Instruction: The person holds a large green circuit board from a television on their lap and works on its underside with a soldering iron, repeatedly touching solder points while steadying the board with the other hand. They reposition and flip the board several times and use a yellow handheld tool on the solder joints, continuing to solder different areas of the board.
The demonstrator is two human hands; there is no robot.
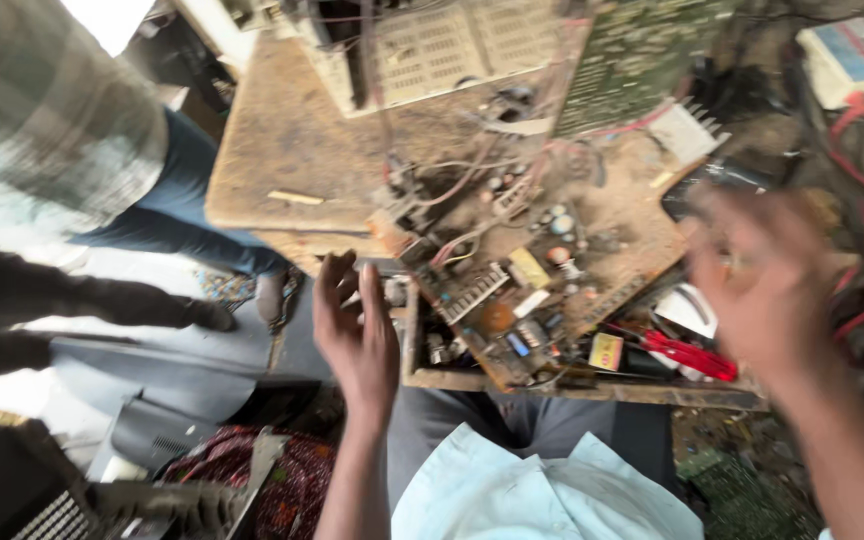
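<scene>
Circuit board (512,300) flat on worn wooden counter (282,150), dusty brown, studded with capacitors, finned heatsink, loose wires. Left hand (357,335) just beside its near-left edge, fingers spread, empty. Right hand (767,285) blurred, open, holding nothing. Risk: snagging wires, knocking red-handled tool (682,353) off.
</scene>
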